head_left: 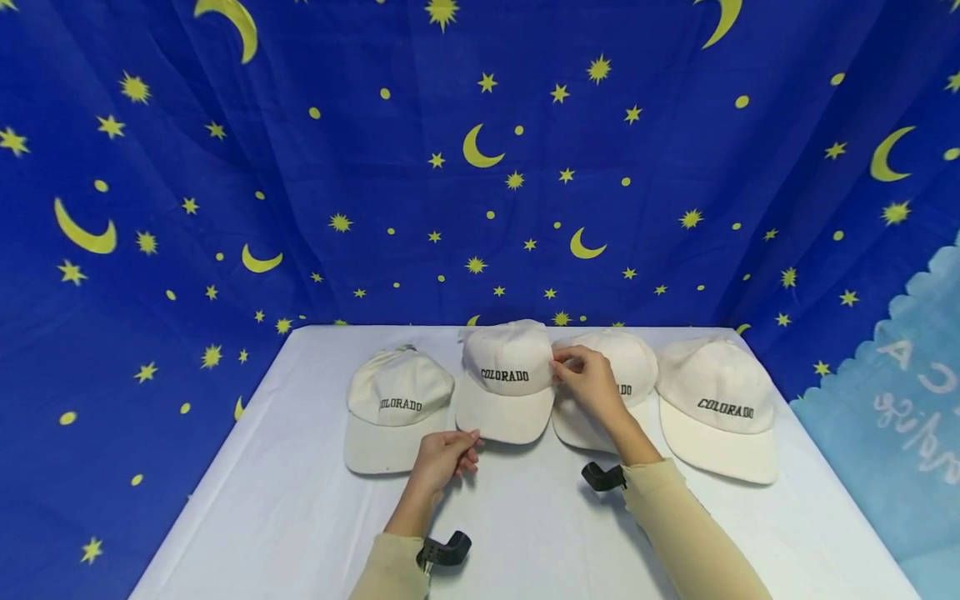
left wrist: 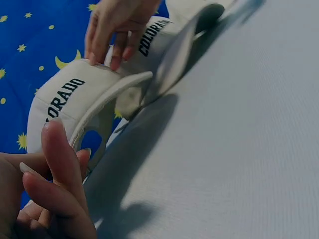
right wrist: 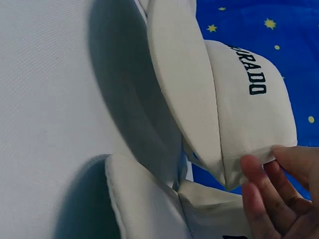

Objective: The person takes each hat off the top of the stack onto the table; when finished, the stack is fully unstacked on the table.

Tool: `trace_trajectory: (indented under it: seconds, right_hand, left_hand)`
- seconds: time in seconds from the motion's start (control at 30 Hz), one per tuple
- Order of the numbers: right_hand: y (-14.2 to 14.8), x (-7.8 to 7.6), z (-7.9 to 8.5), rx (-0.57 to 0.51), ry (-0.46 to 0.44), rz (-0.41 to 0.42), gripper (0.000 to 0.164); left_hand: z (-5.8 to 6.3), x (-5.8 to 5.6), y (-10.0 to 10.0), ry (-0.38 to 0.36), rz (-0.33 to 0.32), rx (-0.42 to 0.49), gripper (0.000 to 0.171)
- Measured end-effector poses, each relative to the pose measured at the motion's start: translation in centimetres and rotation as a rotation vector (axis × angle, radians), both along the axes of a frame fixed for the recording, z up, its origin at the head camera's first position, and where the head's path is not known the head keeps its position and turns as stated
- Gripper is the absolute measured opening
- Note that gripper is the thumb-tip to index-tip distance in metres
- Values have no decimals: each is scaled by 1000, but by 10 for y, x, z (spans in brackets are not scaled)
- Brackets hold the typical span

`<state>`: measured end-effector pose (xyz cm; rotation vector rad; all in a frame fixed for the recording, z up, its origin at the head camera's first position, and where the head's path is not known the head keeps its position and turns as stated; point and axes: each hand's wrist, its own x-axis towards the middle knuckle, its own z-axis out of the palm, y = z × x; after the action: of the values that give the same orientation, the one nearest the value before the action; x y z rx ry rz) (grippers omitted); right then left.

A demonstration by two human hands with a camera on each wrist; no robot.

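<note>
A cream baseball cap [head_left: 504,408] with dark COLORADO lettering sits second from left, its brim toward me. My right hand [head_left: 588,379] pinches the lower side edge of its crown between thumb and fingers, as the right wrist view shows. At the front left of the brim, my left hand [head_left: 447,458] pinches the edge with curled fingers; its contact is partly hidden in the left wrist view. Shadow shows under the cap's brim [right wrist: 179,74]. Beneath my right wrist lies another cap [head_left: 622,358], its lettering partly covered. My left hand also lies close to the leftmost cap [head_left: 397,400].
A fourth matching cap [head_left: 720,400] lies at the right of the row. All are on a white-covered table [head_left: 300,517]. Behind it hangs a blue cloth [head_left: 405,192] with yellow moons and stars; a light blue cloth [head_left: 900,417] hangs at right.
</note>
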<state>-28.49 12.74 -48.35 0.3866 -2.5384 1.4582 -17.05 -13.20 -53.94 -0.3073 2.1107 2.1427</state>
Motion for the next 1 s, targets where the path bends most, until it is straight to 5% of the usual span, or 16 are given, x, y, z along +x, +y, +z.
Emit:
trace_trajectory:
  seconds: [0.17, 0.43, 0.53, 0.63, 0.77, 1.0]
  right_hand:
    - [0, 0, -4, -21, -56, 23, 17]
    - [0, -1, -8, -66, -94, 62, 20]
    - [0, 1, -9, -54, -102, 68, 21]
    - [-1, 2, -9, -30, -118, 72, 23]
    - [-2, 3, -12, 2, -136, 75, 26]
    - [-1, 2, -17, 25, -135, 81, 29]
  left_hand:
    - [2, 3, 0, -11, 10, 31, 25]
    - [2, 4, 7, 37, 9, -43, 30]
    - [17, 10, 9, 49, -4, -50, 30]
    - [17, 11, 8, 48, -12, -52, 29]
    - [1, 6, 6, 36, -19, -39, 29]
    - [0, 4, 7, -21, -50, -88, 19]
